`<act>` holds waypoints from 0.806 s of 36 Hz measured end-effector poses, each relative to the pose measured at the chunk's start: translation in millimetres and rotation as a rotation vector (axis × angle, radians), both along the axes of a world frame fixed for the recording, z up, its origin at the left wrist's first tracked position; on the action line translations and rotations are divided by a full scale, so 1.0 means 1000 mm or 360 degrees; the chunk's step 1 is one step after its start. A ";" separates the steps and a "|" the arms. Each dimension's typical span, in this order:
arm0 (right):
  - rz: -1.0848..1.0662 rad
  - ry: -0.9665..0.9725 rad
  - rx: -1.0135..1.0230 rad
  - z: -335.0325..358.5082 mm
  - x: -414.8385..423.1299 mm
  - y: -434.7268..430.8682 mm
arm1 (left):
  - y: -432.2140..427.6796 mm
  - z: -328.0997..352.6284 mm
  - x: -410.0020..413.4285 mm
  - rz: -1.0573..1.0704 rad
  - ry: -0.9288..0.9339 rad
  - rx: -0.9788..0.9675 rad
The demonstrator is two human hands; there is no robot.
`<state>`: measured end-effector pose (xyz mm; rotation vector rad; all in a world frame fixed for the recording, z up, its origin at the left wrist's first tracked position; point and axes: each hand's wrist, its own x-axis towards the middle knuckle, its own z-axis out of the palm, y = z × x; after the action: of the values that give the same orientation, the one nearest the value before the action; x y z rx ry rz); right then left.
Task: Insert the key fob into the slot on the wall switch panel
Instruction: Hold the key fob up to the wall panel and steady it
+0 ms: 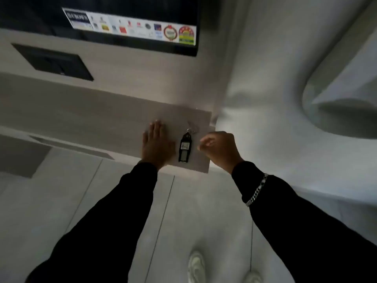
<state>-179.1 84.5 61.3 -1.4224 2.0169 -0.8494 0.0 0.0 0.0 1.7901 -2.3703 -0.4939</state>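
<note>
I find the key fob (pixel 185 148) lying flat on the desk (pixel 85 123), close to the desk's right end and near its front edge. It is a black, elongated body with a pale label on its upper face, and its long axis runs roughly from the front edge toward the back. A thin metal ring (pixel 191 127) sits at its far end, pointing toward the back of the desk.

My left hand (pixel 157 145) rests palm-down on the desk just left of the fob, fingers together and extended toward the back edge. It is flat and open, holds nothing, and does not touch the fob.

My right hand (pixel 220 149) hangs at the desk's right end, just right of the fob and apart from it. Its fingers are curled in loosely toward the palm, thumb and forefinger near each other; I see nothing held in it. Both arms wear black sleeves, and a silver chain bracelet (pixel 257 189) lies over the right sleeve.

A dark rectangular panel (pixel 54 62) is set in the wall above the desk's back edge, well left of the fob; I cannot make out its detail. Above it hangs a dark screen (pixel 130 9) with a strip of stickers along its lower edge. A pale shoe (pixel 196 266) shows on the floor below.
</note>
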 end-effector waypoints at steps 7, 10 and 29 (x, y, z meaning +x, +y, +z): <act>-0.0087 -0.0005 0.0109 -0.014 0.026 -0.031 | -0.004 -0.018 -0.007 0.0043 -0.0098 -0.0203; -0.0230 -0.0023 0.0129 -0.018 0.033 -0.036 | -0.005 -0.018 -0.007 0.0048 -0.0122 -0.0222; -0.0371 -0.1232 0.0563 0.027 -0.020 0.011 | -0.001 0.001 -0.010 -0.0047 -0.0119 -0.0131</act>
<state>-199.6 95.1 88.5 -0.5366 1.6163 -0.8979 -10.0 -1.0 0.8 1.7700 -2.4314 -0.3333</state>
